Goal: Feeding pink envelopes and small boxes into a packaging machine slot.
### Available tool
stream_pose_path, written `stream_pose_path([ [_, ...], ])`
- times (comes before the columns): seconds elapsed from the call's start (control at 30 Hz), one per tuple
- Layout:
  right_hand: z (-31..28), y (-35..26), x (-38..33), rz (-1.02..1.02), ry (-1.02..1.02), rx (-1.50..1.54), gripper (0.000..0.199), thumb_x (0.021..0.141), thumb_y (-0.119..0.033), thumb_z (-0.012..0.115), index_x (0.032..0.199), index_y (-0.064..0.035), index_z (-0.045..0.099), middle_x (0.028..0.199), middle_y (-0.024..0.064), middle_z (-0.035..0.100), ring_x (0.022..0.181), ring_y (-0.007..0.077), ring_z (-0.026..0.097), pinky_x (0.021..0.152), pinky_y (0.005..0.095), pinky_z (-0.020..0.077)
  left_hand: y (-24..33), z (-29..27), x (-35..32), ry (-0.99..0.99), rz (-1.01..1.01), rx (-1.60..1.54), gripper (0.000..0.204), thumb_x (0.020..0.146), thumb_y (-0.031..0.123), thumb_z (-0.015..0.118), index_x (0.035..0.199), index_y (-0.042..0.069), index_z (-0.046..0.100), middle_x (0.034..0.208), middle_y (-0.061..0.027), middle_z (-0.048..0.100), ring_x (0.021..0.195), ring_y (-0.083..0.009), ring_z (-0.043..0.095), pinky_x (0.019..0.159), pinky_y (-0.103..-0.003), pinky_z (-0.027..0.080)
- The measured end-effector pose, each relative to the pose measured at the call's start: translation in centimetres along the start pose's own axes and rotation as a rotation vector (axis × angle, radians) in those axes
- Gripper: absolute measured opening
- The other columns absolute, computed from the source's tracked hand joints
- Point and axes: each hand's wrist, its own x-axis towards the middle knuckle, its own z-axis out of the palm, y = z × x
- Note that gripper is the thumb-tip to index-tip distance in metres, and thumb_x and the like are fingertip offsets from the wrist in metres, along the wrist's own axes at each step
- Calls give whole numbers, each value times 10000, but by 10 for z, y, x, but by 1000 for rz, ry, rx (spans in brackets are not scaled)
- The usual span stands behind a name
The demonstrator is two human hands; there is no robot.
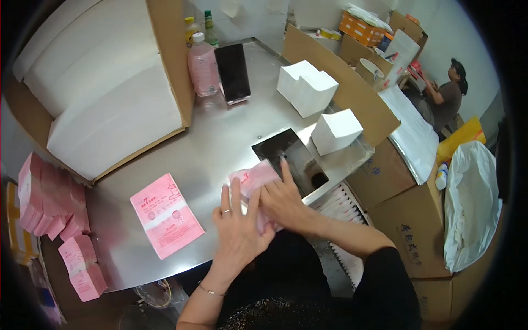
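Observation:
Both of my hands are on a pink printed packet (pixel 257 174) at the front of the metal table. My left hand (pixel 240 223) grips its near left side, long fingers laid over the top and the thumb on the near side. My right hand (pixel 283 201) pinches its right side, the index finger pointing away over a dark rectangular opening (pixel 279 144). The packet's contents are hidden. Left of my hands lies a stack of flat pink printed packets (pixel 168 217) with a white band across it.
White folded stacks (pixel 336 132) stand behind the opening. A phone (pixel 232 73) leans near a pink-liquid bottle (pixel 203 66). A large carton (pixel 177 82) of white sheets occupies the far left; pink bundles (pixel 82 268) sit at the left edge. Cartons (pixel 410 231) are at right, with another person (pixel 448 96) beyond.

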Motion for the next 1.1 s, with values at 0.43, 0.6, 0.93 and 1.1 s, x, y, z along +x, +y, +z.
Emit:
stream_pose_path([
  [0.43, -39, 137, -23, 553, 454, -256, 194, 898, -204, 645, 964, -24, 675, 901, 136, 585, 891, 313, 572, 821, 462, 431, 0, -10, 13, -186, -153, 99, 534, 810, 400, 714, 1245, 104, 626, 1191, -172, 540, 997, -339, 502, 812, -457, 377],
  [0.6, -47, 140, -22, 629, 440, -137, 182, 892, -173, 642, 804, -25, 699, 858, 123, 589, 892, 310, 572, 798, 460, 430, -11, -13, 16, 13, 20, 202, 470, 806, 418, 733, 1133, 95, 634, 1125, -160, 540, 976, -321, 515, 789, -453, 387],
  [0.93, -22, 32, -28, -18, 554, 111, 447, 754, -72, 669, 1183, 35, 610, 1202, 206, 608, 1129, 422, 594, 979, 560, 449, -23, -1, -1, -167, 6, -244, 536, 740, 211, 735, 1230, 54, 587, 1084, -155, 530, 934, -314, 526, 738, -430, 423],
  [1.1, 14, -20, -25, -124, 446, 236, 436, 805, -144, 637, 1221, -11, 633, 1049, 193, 607, 1046, 358, 608, 1014, 634, 411, -18, -18, 6, -71, 101, -165, 825, 664, 196, 776, 1427, 74, 487, 985, -165, 526, 892, -341, 533, 756, -455, 417],
])
